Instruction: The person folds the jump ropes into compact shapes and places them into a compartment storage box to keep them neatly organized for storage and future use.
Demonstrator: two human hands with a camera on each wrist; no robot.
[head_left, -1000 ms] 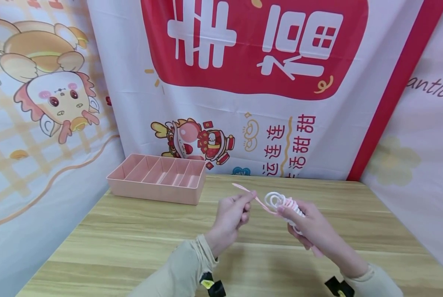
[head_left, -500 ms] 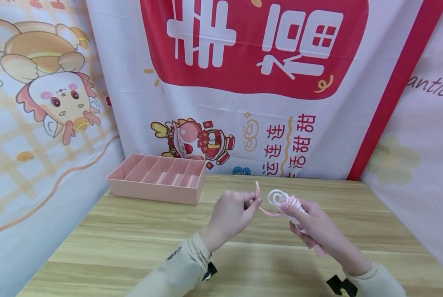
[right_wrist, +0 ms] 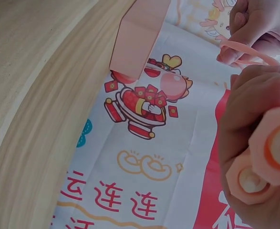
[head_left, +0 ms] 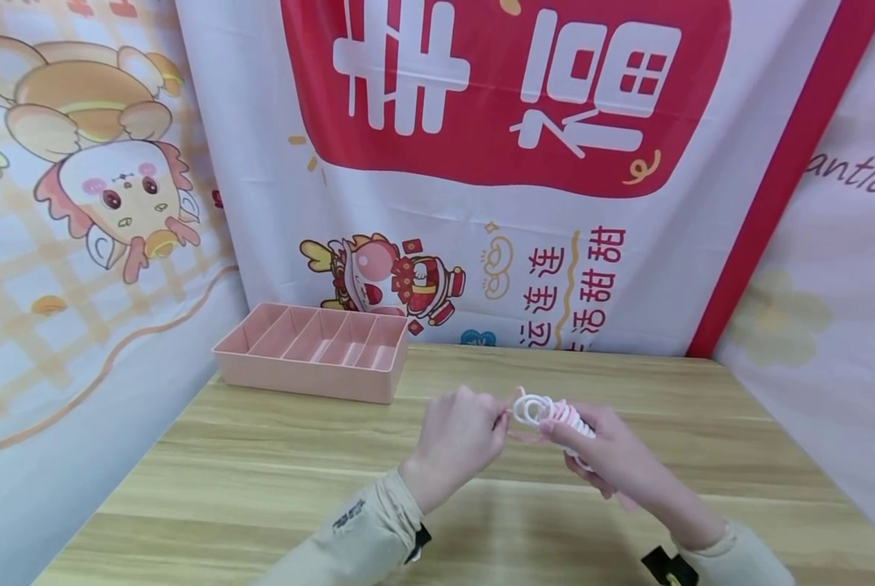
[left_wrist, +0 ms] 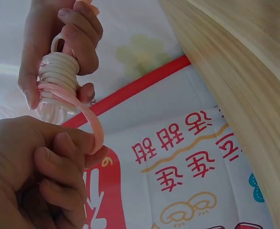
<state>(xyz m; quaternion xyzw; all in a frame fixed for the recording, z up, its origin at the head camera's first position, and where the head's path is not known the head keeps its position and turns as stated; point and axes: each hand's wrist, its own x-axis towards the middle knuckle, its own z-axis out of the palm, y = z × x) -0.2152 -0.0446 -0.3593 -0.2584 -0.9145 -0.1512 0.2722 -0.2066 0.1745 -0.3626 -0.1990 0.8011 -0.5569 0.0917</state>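
A skipping rope (head_left: 570,420) with white cord is coiled into a tight bundle, and my right hand (head_left: 613,452) grips it around the middle. White loops stick out past the right thumb. Two pink octagonal handles (right_wrist: 260,145) show their ends beside the right hand in the right wrist view. A pink cord (left_wrist: 96,128) is wrapped around the coils, and its free length runs to my left hand (head_left: 455,443). The left thumb and forefinger pinch that cord close by the loops; the remaining left fingers are curled in. In the head view the back of the left hand hides part of the pinch.
A pink box (head_left: 305,376) with several compartments stands at the back left of the wooden table (head_left: 261,488). Behind it hangs a printed white and red cloth (head_left: 627,268). More printed cloth (head_left: 115,342) covers the left side.
The left hand has moved right, toward the coils, and turned so its back faces up. The pink cord's end went from pointing left to upright, then close beside the white loops. The right hand keeps its grip.
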